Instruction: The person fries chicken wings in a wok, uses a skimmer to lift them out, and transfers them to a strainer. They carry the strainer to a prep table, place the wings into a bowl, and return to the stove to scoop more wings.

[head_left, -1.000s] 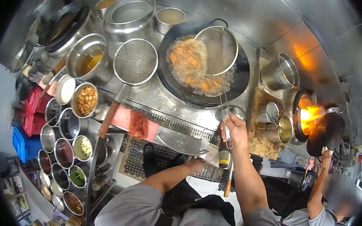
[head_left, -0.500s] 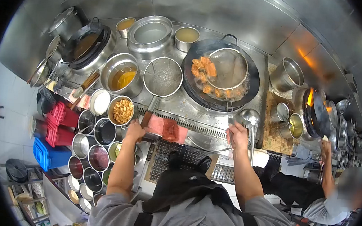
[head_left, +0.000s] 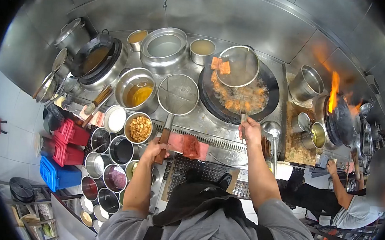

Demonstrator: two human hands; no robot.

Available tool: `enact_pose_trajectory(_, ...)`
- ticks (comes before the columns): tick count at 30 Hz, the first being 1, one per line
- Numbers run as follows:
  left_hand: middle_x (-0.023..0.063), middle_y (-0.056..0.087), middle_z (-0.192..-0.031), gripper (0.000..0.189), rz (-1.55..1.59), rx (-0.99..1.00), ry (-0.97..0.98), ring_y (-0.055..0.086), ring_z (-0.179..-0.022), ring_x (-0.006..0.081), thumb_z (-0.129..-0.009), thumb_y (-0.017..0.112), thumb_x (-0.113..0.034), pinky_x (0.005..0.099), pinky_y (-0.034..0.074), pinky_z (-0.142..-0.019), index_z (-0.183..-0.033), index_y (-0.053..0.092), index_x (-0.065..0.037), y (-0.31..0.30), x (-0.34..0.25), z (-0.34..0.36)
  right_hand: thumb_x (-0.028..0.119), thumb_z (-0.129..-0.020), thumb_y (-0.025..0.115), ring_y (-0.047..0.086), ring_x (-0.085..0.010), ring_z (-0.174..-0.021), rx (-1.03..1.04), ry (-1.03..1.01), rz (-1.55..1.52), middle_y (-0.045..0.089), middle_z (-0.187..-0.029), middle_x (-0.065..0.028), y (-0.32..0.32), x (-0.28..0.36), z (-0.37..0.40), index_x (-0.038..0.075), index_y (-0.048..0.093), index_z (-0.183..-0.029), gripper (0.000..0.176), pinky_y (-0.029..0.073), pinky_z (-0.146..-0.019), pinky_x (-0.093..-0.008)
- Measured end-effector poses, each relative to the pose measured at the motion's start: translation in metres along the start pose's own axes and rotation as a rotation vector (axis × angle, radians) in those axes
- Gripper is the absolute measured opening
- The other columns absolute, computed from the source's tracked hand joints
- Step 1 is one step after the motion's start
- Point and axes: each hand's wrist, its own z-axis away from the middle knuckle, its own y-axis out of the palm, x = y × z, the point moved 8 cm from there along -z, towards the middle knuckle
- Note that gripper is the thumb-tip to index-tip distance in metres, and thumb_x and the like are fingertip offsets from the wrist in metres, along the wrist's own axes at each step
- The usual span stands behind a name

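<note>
My right hand point(head_left: 251, 131) is closed round the handle of a wire skimmer point(head_left: 238, 72), whose round mesh is raised over the far side of the wok point(head_left: 273, 88). Two or so orange-brown fried pieces point(head_left: 221, 66) show at the skimmer's left edge. More pieces point(head_left: 243, 101) lie in the foaming oil below. My left hand point(head_left: 155, 150) grips the wooden handle of a mesh strainer point(head_left: 178, 95), which sits left of the wok over the steel counter. A folded red and pink cloth point(head_left: 191, 147) lies on the counter's front edge between my hands.
A ladle point(head_left: 271, 129) rests right of the wok. Left stand a pot of yellow oil point(head_left: 137, 94), a tin of browned chunks point(head_left: 139, 129) and several ingredient tins. At right, flames point(head_left: 334, 92) rise by another wok, near a co-worker's hand point(head_left: 331, 166).
My right hand has moved up and the skimmer has lifted away from the oil toward the back of the wok. The view has shifted slightly. The co-worker's hand has moved; the flames are taller.
</note>
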Motion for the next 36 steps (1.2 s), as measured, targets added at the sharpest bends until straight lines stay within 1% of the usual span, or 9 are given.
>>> enact_pose_trajectory(4, 0.0157, 0.06, -0.077, 0.081, -0.154, -0.128, 0.118, 0.059, -0.048, 0.0229, -0.07, 0.057, 0.009, 0.0329, 0.048, -0.041, -0.142, 0.02, -0.003, 0.005, -0.025, 0.022, 0.006, -0.085, 0.05, 0.047, -0.0149, -0.038, 0.019, -0.025, 0.065, 0.052, -0.055, -0.007, 0.003, 0.01, -0.005, 0.0, 0.055, -0.079, 0.01, 0.036, -0.034, -0.0292)
enact_pose_trajectory(12, 0.0113, 0.057, -0.067, 0.059, -0.389, -0.114, 0.308, 0.057, -0.045, 0.0203, -0.071, 0.057, 0.004, 0.0325, 0.046, -0.039, -0.127, 0.04, -0.001, 0.034, -0.083, 0.037, 0.006, -0.084, 0.052, 0.045, -0.0141, -0.036, 0.183, 0.0, -0.006, 0.055, -0.058, -0.0072, 0.001, 0.029, 0.029, -0.004, 0.056, -0.098, 0.017, 0.035, -0.032, -0.0269)
enact_pose_trajectory(17, 0.0094, 0.055, -0.067, 0.05, -0.121, 0.044, 0.218, 0.056, -0.048, 0.019, -0.07, 0.058, 0.005, 0.0297, 0.045, -0.042, -0.119, 0.044, 0.004, 0.053, -0.081, 0.048, 0.011, -0.085, 0.052, 0.053, -0.0145, -0.044, 0.156, -0.112, 0.607, 0.056, -0.059, -0.0068, 0.018, 0.042, 0.064, 0.003, 0.053, -0.123, 0.039, 0.045, -0.047, -0.0302)
enact_pose_trajectory(22, 0.0092, 0.055, -0.071, 0.048, 0.051, 0.17, 0.176, 0.055, -0.051, 0.0184, -0.074, 0.057, 0.001, 0.0284, 0.045, -0.044, -0.121, 0.043, 0.004, 0.042, -0.052, 0.045, 0.015, -0.084, 0.054, 0.061, -0.0187, -0.062, -0.142, -0.266, 0.728, 0.063, -0.067, -0.0127, -0.042, 0.06, 0.043, 0.01, 0.057, -0.12, 0.036, 0.049, -0.063, -0.0346)
enact_pose_trajectory(26, 0.0109, 0.055, -0.075, 0.05, 0.217, 0.191, 0.154, 0.053, -0.051, 0.0168, -0.074, 0.058, -0.002, 0.0254, 0.042, -0.042, -0.121, 0.043, 0.003, 0.045, -0.037, 0.048, 0.011, -0.083, 0.05, 0.061, -0.0398, -0.074, -0.409, -0.561, 1.152, 0.061, -0.074, -0.0243, -0.088, 0.094, 0.037, 0.003, 0.06, -0.108, 0.028, 0.049, -0.068, -0.0435)
enact_pose_trajectory(29, 0.0104, 0.054, -0.076, 0.053, 0.265, 0.214, 0.157, 0.052, -0.051, 0.0156, -0.075, 0.057, -0.005, 0.0235, 0.041, -0.041, -0.124, 0.041, 0.001, 0.045, -0.03, 0.053, 0.009, -0.082, 0.049, 0.062, -0.0342, -0.061, -0.47, -0.605, 1.289, 0.061, -0.066, -0.0212, -0.102, 0.089, 0.016, 0.0, 0.061, -0.096, 0.02, 0.051, -0.058, -0.0419)
enact_pose_trajectory(30, 0.0104, 0.054, -0.076, 0.053, 0.267, 0.214, 0.163, 0.052, -0.051, 0.0156, -0.075, 0.057, -0.005, 0.0235, 0.041, -0.041, -0.124, 0.041, 0.001, 0.044, -0.03, 0.053, 0.009, -0.082, 0.049, 0.062, -0.0342, -0.061, -0.471, -0.611, 1.287, 0.061, -0.066, -0.0212, -0.099, 0.093, 0.01, 0.0, 0.061, -0.096, 0.02, 0.051, -0.058, -0.0419)
enact_pose_trajectory(32, 0.0096, 0.055, -0.074, 0.054, 0.166, 0.167, 0.192, 0.052, -0.05, 0.0157, -0.074, 0.058, -0.005, 0.0236, 0.042, -0.041, -0.125, 0.041, 0.001, 0.04, -0.032, 0.058, 0.006, -0.082, 0.048, 0.059, -0.0256, -0.047, -0.246, -0.036, 0.703, 0.059, -0.06, -0.0157, -0.104, 0.055, -0.016, -0.002, 0.059, -0.087, 0.015, 0.047, -0.044, -0.0385)
enact_pose_trajectory(36, 0.0096, 0.055, -0.072, 0.056, 0.166, 0.138, 0.18, 0.053, -0.049, 0.0168, -0.073, 0.058, -0.002, 0.0253, 0.043, -0.041, -0.126, 0.04, 0.0, 0.04, -0.038, 0.061, 0.003, -0.081, 0.05, 0.051, -0.0196, -0.038, -0.076, -0.001, 0.282, 0.055, -0.057, -0.0104, -0.069, 0.016, -0.036, -0.004, 0.058, -0.082, 0.011, 0.04, -0.034, -0.0339)
